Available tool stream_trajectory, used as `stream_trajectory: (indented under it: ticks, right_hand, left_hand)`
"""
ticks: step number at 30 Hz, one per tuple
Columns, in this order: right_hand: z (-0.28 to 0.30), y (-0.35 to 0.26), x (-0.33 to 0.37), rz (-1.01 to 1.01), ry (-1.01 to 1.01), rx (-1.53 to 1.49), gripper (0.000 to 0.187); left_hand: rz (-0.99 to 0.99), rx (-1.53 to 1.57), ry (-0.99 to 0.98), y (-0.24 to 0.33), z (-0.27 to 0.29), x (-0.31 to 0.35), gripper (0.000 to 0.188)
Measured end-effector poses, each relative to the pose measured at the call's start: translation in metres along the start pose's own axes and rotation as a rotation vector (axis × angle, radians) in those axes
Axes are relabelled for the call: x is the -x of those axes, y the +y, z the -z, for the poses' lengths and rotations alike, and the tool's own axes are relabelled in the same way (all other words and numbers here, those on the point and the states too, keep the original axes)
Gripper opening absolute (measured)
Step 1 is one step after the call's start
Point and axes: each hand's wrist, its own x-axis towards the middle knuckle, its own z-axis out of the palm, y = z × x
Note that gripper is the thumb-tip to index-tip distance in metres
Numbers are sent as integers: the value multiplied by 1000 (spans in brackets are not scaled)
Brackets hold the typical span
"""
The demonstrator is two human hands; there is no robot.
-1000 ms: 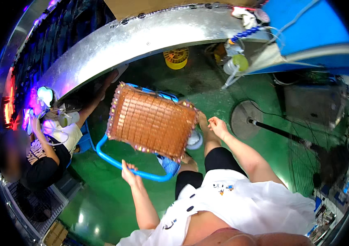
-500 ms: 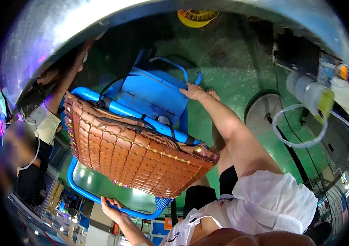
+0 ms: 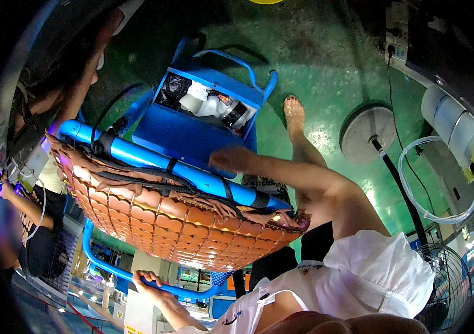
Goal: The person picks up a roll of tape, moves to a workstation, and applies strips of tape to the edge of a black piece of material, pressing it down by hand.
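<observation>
My left hand (image 3: 149,280) grips the lower bar of a blue tubular chair frame (image 3: 119,271) at the lower left. A brown tiled seat mat (image 3: 181,228) lies tilted across that chair, tied with black cords to its upper blue bar (image 3: 142,157). Beyond the bar stands a blue metal box (image 3: 161,125) with its top partly uncovered. In its opening are a black plastic bag (image 3: 175,89), white crumpled items (image 3: 206,104) and a dark container (image 3: 232,113). My right hand (image 3: 228,160) is over the box's near side, blurred, so its fingers do not show clearly.
On the green floor at right stands a round grey base (image 3: 368,135) with a black pole. A coiled clear hose (image 3: 409,178) hangs by a white cylinder (image 3: 448,114). A fan cage (image 3: 451,278) is at lower right. Another person's arm (image 3: 84,83) is at left.
My right hand has come from the box's far right corner back toward me. The box's top is now partly open, showing its contents. My left hand keeps its grip on the bar.
</observation>
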Motion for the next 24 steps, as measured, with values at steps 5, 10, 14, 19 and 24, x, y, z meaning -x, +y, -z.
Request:
stream_trajectory:
  ticks: [5,10,14,19,24]
  right_hand:
    - [28,70,-23,-241,416,591,21]
    - [45,73,-25,-191,122,971,27]
    - [73,42,12,-249,446,437,42]
    - [137,-30,103,-246,932,-1268,38]
    - [111,-158,145,-72,500,-1234,75]
  left_hand:
    - [15,-7,0,0,-3,-1,27]
    - [-4,8,6,-1,2,-4,25]
    - [-20,53,-71,-3,5,-9,23]
    - [58,239,-266,-3,9,-12,26]
    - [-64,155,-177,-2,13,-10,23]
